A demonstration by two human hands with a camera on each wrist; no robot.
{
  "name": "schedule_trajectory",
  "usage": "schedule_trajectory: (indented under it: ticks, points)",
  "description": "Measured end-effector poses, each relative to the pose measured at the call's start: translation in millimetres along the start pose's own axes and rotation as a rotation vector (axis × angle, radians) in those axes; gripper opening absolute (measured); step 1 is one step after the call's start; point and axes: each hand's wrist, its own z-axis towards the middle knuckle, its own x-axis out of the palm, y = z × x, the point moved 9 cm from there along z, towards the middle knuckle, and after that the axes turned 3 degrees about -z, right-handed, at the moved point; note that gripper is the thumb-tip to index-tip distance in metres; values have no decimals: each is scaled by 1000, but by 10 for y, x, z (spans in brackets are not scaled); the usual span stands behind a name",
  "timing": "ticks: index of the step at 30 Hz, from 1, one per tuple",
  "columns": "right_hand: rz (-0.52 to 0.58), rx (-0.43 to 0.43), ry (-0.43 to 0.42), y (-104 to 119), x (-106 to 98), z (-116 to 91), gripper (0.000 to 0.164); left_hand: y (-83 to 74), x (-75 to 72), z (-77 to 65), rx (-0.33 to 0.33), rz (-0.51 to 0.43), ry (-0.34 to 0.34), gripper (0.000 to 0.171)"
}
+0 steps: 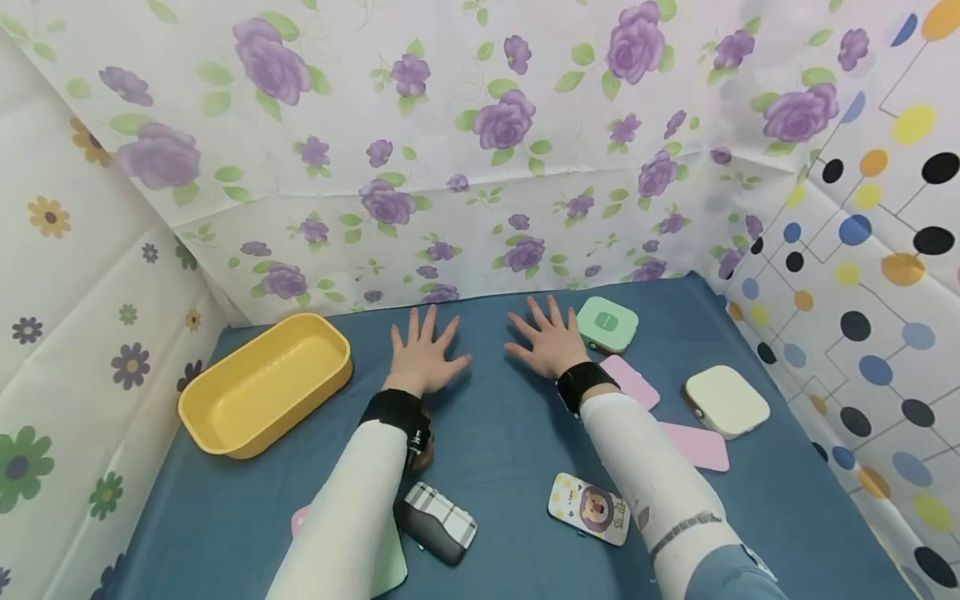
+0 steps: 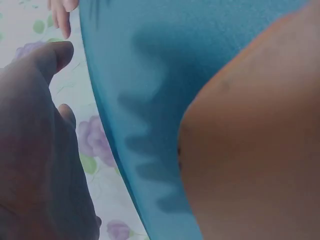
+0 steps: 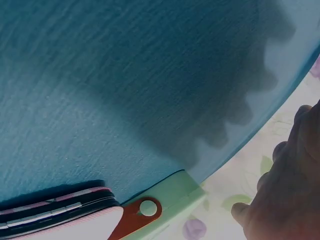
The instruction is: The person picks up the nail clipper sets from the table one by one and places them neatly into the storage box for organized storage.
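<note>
My left hand [image 1: 422, 357] is held out palm down with fingers spread, and nothing is in it. To its right, my right hand [image 1: 551, 342] is spread the same way and also holds nothing. Shadows on the blue cloth in both wrist views show the hands raised above it. Nearest the right hand is a mint-green rounded square case [image 1: 607, 324]; the right wrist view shows its brown strap [image 3: 142, 212] with a snap button. A pink flat case [image 1: 632, 382] lies by the right wrist, partly hidden by the arm.
A yellow oblong basin [image 1: 262, 392] stands at left. At right lie a cream rounded case [image 1: 727, 402] and another pink case [image 1: 697, 446]. Nearer are a lion-print case [image 1: 590, 508] and a black-and-plaid case [image 1: 438, 521]. A pale green flat thing [image 1: 390, 558] is partly under the left arm.
</note>
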Motion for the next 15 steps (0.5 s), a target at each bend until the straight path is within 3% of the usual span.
schedule_trajectory:
  ticks: [5,8,12,15]
  points:
    - [9,-22,16,16,65,19,77,128,-74,-54,45,-82,-27,84]
    - [68,-44,11,45,30,-29,78,236,-150,-146,75,-100,-26,86]
    - [110,-65,12,57,22,-88,79,395,-306,-364,113,-141,-21,88]
    - [117,-79,9,49,41,-106,78,558,-437,-552,123,-171,-57,89]
